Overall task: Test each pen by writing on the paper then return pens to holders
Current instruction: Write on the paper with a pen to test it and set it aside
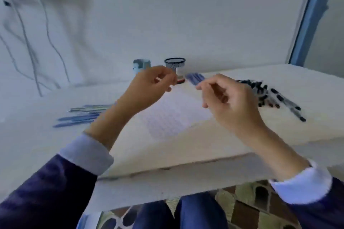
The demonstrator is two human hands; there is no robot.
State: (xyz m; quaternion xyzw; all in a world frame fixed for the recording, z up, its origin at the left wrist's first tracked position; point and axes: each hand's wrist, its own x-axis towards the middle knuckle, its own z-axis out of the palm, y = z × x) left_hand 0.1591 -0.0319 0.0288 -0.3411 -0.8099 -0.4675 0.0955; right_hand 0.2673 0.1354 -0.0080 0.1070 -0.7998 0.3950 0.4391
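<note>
The frame is blurred. A lined paper point(171, 115) lies on the white table point(242, 154). Both hands hover above it. My left hand point(150, 85) is raised with fingers curled in a pinch; whether it holds something small is unclear. My right hand point(229, 98) has loosely curled fingers, thumb apart, its index tip near a few blue pens point(195, 78) behind it. A black mesh holder point(175, 63) and a pale blue holder point(141, 65) stand at the back. Blue pens point(80, 117) lie left, black-capped pens point(270, 96) right.
A white wall with thin hanging cables point(28, 48) rises behind the table. A blue door or window frame point(309, 16) stands at the right. My knees in blue trousers point(197, 212) and a patterned floor point(247, 204) show below the table's front edge.
</note>
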